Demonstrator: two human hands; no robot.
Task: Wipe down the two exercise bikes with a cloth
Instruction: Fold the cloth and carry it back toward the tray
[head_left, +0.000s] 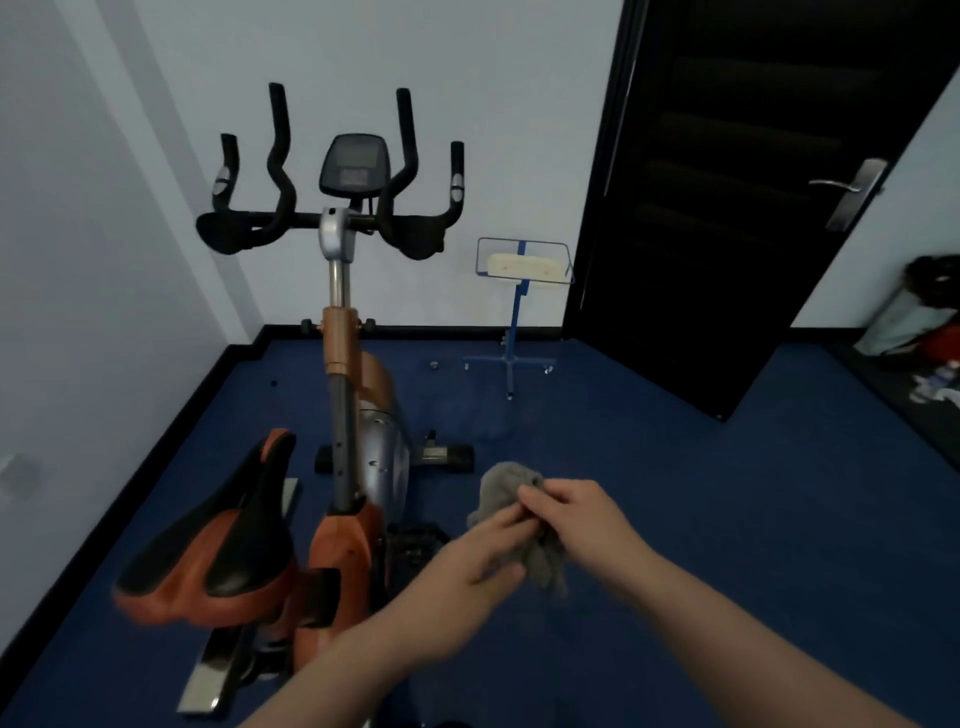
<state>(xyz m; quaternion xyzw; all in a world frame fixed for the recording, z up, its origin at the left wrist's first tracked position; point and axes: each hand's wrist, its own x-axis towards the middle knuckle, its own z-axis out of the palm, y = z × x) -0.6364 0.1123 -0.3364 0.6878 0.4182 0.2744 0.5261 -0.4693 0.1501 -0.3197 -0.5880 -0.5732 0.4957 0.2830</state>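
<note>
Both hands, the left hand (480, 558) and right hand (569, 514), have their fingers (535, 500) closed on a crumpled grey cloth (506, 486) held in the air between them, off the orange-and-black exercise bike (343, 530) to their left. A loose bunch may slip during regripping. Only one bike shows; its base is cut off, and the cloth's underside is hidden.

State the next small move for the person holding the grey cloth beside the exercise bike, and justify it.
Probably carry the grey cloth left onto the saddle. Both the left hand and right hand bunch it in the air, touching no part of the exercise bike, and the saddle is nearest.
</note>
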